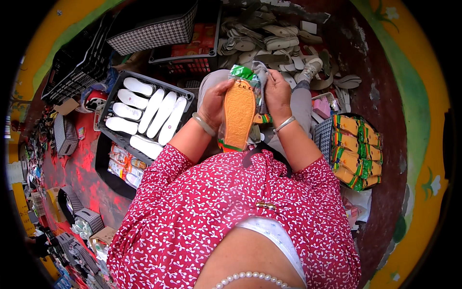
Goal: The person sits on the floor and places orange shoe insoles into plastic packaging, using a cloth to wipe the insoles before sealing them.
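In front of my lap, upright, is an orange shoe insole (239, 115) in a clear packet with a green top and a red-and-green bottom edge. My left hand (212, 103) grips the packet's left side, its thumb on the front. My right hand (279, 94) is closed at the upper right, by the packet's edge, on a crumpled grey cloth (260, 72). Its fingertips are partly hidden. Below the right hand, partly covered, shows another packet (261, 118) in orange and green.
At left, white insoles lie in a grey crate (130, 77). Stacked packaged insoles (357, 151) fill a checked basket (323, 139) at right. A pile of loose insoles (269, 41) lies ahead, near my shoe (309, 70). A black crate (185, 64) with red packs stands at the far left.
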